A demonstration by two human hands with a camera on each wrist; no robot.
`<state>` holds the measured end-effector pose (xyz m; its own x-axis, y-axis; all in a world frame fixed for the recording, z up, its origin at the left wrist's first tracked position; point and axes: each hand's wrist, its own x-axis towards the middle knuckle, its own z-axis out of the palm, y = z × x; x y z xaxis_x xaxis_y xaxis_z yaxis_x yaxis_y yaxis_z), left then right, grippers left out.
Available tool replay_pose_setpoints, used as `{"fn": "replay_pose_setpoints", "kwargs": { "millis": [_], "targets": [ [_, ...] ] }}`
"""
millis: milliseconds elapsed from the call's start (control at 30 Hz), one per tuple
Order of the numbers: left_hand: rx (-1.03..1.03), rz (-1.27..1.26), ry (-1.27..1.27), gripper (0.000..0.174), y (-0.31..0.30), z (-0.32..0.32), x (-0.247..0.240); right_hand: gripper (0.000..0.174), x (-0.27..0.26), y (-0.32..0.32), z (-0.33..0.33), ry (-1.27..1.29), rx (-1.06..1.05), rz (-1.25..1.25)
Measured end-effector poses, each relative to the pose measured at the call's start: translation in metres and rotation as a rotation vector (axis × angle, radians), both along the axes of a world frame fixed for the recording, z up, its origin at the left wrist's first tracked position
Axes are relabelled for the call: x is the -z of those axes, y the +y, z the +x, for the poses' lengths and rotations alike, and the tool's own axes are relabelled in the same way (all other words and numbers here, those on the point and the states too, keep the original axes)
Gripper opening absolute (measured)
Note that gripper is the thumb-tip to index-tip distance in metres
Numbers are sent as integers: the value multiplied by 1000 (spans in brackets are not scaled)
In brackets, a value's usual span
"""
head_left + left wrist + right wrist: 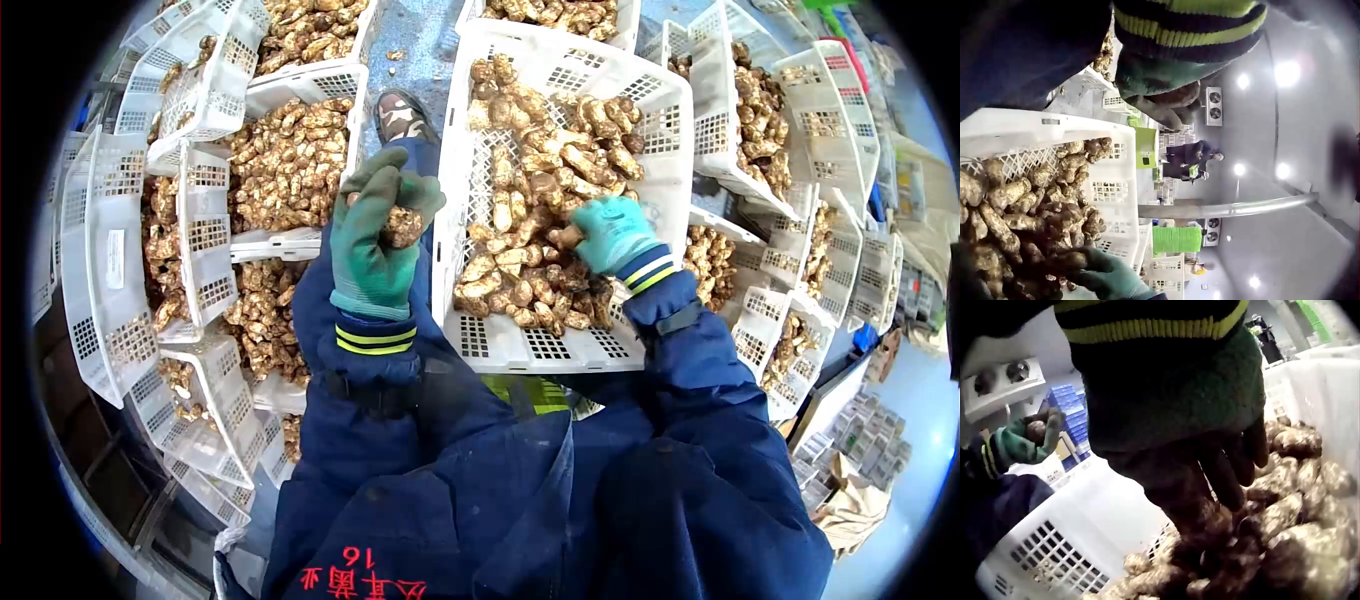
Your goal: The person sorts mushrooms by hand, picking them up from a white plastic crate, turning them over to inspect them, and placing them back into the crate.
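In the head view, my left hand (372, 262), in a green work glove, holds a brown-capped mushroom (402, 228) in its curled fingers. It is raised to the left of a white plastic crate (662, 130). My right hand (615, 236), gloved alike, is inside that crate with its fingers bent around a mushroom (565, 237). The right wrist view has the right hand (1179, 412) reaching down, its fingertips in shadow among the heaped mushrooms (1282, 515). Thick pale stems and soil-brown caps mark the pile (525, 265).
More mushroom-filled crates stand at the left (290, 165) and right (760, 120), some stacked. A shoe (405, 115) is on the blue floor beyond the left hand. Farther off, the left wrist view shows people (1188, 159) and a green stack (1177, 240).
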<state>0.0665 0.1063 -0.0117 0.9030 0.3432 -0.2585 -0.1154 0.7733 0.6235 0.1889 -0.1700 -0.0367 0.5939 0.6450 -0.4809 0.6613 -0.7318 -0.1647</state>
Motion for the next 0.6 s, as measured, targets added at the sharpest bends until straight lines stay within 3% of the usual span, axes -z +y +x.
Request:
{"fn": "replay_pose_setpoints", "kwargs": {
  "millis": [33,67,133,167,200,233,267,333,400,433,533,567,600],
  "targets": [
    [10,20,-7,40,1,-1,2,19,-20,2,11,-56,86,-199],
    [19,40,-12,40,1,-2,3,20,-8,-12,12,-302,67,-129],
    [-95,-21,72,32,-14,4,-5,19,-13,7,12,-304,97,122],
    [-37,4,72,37,-15,3,-6,18,-5,25,2,-424,-47,370],
    [19,32,73,41,-15,2,-8,38,7,46,-6,-183,-131,323],
    [32,39,31,44,-15,2,-5,39,14,61,-19,-120,-223,498],
    [43,48,-9,47,-16,2,-1,36,39,81,-27,-101,-270,406],
    [86,85,17,51,-15,3,-5,31,81,103,-27,-152,-348,-11],
    [103,-88,-53,50,-11,2,7,28,78,117,-24,-129,-328,-186],
    [36,99,96,50,-14,1,0,30,61,121,-22,-88,-339,-277],
    [119,161,154,49,-15,4,-15,34,52,120,-19,-173,-326,-343],
    [116,82,131,48,-17,5,-19,40,51,125,-13,-67,-335,-384],
    [122,67,132,48,-18,5,-18,41,50,127,-17,-121,-356,-385]
  ]
}}
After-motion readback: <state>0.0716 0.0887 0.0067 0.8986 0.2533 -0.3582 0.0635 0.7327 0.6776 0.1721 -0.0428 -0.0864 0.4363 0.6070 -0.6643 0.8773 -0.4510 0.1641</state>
